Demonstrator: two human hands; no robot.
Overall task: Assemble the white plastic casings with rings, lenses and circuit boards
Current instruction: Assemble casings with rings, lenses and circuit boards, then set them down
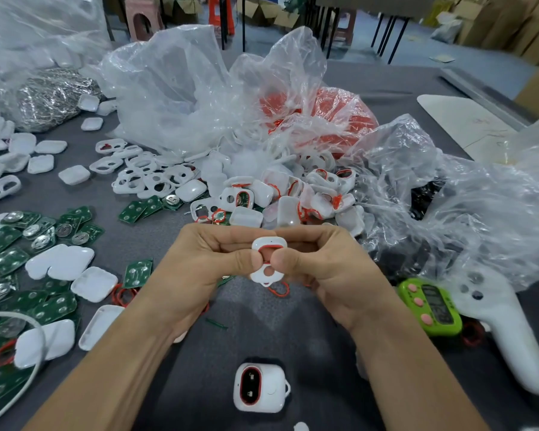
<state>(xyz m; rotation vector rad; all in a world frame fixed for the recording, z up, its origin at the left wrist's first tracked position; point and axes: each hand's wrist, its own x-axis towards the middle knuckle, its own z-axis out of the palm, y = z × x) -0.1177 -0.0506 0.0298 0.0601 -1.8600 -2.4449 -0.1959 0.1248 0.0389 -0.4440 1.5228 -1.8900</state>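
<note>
A white casing (267, 259) with two cut-outs sits at centre frame, pinched between the left hand (206, 262) and right hand (318, 262), a red ring (263, 251) lining its upper opening. Another casing (260, 387), red-rimmed round a dark window, lies flat on the worktop at bottom centre. Open casing fronts (147, 178) and a heap of part-filled casings (293, 194) lie above the hands. Green circuit boards (10, 241) and plain white shells (59, 261) spread across the left; loose red rings (123, 295) lie beside them.

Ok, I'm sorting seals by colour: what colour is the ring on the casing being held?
Red: the thin oval ring on the white plastic casing, head view.
</note>
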